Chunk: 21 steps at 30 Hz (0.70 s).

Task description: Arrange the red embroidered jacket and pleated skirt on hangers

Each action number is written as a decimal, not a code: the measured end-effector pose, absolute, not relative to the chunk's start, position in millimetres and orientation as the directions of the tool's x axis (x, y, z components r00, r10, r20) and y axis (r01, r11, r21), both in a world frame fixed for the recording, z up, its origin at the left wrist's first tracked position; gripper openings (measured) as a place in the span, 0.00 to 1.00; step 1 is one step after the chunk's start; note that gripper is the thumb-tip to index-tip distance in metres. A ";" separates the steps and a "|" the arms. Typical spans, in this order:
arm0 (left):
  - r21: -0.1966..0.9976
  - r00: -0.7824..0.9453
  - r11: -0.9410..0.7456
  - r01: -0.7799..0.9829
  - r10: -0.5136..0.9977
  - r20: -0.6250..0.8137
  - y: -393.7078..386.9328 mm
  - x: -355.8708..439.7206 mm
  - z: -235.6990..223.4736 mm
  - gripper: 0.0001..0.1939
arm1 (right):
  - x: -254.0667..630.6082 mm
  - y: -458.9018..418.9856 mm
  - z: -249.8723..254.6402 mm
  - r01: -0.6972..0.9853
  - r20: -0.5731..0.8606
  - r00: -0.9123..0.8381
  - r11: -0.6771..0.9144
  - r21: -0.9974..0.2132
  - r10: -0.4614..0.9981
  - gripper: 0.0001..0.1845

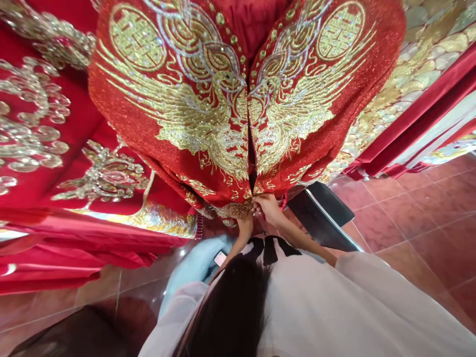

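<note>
A red jacket point(148, 121) with gold and silver embroidery of two facing birds hangs in front of me. Its front opening runs down the middle, with a narrow gap above the hem. At the bottom of that opening my right hand point(267, 205) has its fingers bent and pinched on the jacket's edge. My left hand point(246, 221) meets it there, closed at the hem and partly covered by the cloth. Any small fastener between the fingertips is too small to make out.
Red garments with beaded trim point(111, 173) hang at the left. On the right are a gold scale-patterned garment point(412, 74) and red cloth. A black chair-like object point(323, 213) stands on the tiled floor point(420, 223). A phone point(220, 258) shows near my lap.
</note>
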<state>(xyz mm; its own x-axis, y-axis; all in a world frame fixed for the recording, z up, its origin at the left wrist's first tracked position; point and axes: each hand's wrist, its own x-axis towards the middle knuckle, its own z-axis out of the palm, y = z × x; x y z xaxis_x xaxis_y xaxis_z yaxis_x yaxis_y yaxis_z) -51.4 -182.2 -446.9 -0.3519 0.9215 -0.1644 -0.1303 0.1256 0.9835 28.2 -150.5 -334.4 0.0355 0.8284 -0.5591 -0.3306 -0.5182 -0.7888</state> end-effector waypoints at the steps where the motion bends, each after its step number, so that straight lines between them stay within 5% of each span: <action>1: 0.983 -0.344 0.118 -0.140 0.925 -0.160 -181.7 -51.5 -448.0 0.21 | 28.1 -147.4 -326.9 -0.344 -0.549 0.023 -0.509 -0.789 0.835 0.05; 15: 0.986 -0.336 0.058 -0.154 0.936 -0.107 -150.2 -44.9 -453.8 0.21 | 33.7 -95.3 -204.8 -0.470 -0.539 -0.224 -0.574 -0.670 0.812 0.13; 21: 0.991 -0.303 0.072 -0.108 0.947 -0.102 -151.4 -41.8 -456.2 0.13 | 52.8 -97.1 -103.2 -0.460 -0.251 -0.253 -0.344 -0.819 0.934 0.13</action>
<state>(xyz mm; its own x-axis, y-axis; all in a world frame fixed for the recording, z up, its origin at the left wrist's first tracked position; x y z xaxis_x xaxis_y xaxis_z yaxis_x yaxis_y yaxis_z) -41.8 -151.4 -456.2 -0.3032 0.9474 -0.1024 -0.1084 0.0724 0.9915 52.8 -97.1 -103.2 -0.2532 0.9344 -0.2506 -0.4596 -0.3441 -0.8187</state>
